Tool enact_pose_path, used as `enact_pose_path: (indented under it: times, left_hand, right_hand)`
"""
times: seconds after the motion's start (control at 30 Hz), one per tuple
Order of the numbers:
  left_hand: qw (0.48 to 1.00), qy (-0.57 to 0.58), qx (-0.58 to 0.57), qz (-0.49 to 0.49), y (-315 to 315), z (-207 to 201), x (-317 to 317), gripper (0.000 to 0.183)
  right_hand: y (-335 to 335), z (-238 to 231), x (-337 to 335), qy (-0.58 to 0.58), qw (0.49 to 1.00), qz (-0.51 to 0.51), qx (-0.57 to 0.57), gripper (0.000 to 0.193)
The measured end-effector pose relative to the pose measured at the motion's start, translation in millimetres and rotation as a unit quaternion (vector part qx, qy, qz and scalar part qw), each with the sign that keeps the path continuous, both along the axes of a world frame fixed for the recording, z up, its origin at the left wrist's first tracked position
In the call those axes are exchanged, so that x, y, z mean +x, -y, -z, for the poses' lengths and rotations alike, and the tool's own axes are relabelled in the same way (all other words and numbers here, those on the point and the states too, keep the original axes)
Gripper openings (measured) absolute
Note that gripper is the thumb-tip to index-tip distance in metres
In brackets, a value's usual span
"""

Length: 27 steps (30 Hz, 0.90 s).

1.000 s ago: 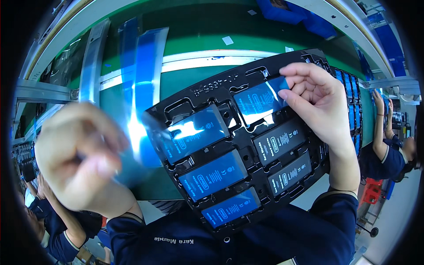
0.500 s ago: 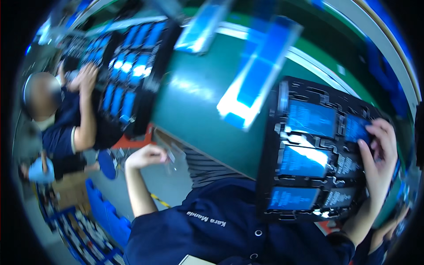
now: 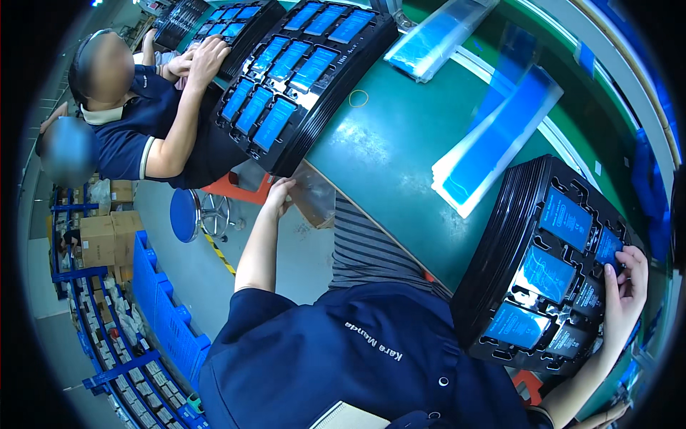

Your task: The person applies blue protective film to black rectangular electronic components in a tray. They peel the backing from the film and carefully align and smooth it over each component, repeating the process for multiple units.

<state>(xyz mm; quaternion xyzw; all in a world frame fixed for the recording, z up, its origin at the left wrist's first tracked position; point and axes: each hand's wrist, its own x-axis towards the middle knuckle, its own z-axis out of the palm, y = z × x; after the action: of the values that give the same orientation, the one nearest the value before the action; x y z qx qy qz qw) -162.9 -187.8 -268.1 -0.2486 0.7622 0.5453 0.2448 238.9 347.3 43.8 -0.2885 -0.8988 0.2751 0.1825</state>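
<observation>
My right hand (image 3: 627, 282) is at the far side of a stack of black trays (image 3: 494, 239), thumb and fingertips gripping the corner of a blue-covered flat battery pack (image 3: 607, 247) in the top tray. Other blue-covered packs (image 3: 547, 274) lie in its pockets. Two packs nearer me show dark grey faces (image 3: 569, 340). My left hand (image 3: 281, 194) is held out low past the table's edge, fingers curled together; anything in them is too small to make out. Beside it hangs a clear plastic bag (image 3: 314, 199).
On the green table (image 3: 379, 154) lie long blue film strips (image 3: 500, 146), a second film bundle (image 3: 432, 43) and a rubber band (image 3: 358, 98). Another stack of filled black trays (image 3: 329, 79) stands left, with a co-worker (image 3: 153, 132) beyond. A blue stool (image 3: 185, 214) is on the floor.
My view has swung left and steadied, so the tray stack sits lower right. My left hand has reached farther out to the bag. My right hand stays at the same pack.
</observation>
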Motion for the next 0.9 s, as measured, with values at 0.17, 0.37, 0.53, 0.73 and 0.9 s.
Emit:
enact_pose_path:
  times: [0.17, 0.37, 0.53, 0.73, 0.9]
  left_hand:
    - [0.643, -0.028, -0.368, 0.671, -46, -72, 11, 0.025]
    - [0.542, -0.054, 0.316, 0.777, -191, -252, 72, 0.016]
    - [0.617, -0.438, 0.132, 0.64, -279, -257, 83, 0.023]
    - [0.505, -0.556, -0.04, 0.659, -320, -227, 73, 0.055]
    - [0.52, -0.548, -0.038, 0.654, -328, -227, 72, 0.045]
  right_hand:
    - [6, -3, -6, 0.006, 1.0, 0.02, 0.012, 0.021]
    - [16, -11, -15, 0.01, 0.999, 0.041, 0.018, 0.021]
    - [17, -16, -19, -0.004, 0.999, 0.048, 0.02, 0.02]
    - [21, -22, -19, -0.009, 0.998, 0.054, 0.034, 0.02]
    - [23, -24, -21, 0.005, 0.998, 0.029, 0.056, 0.022]
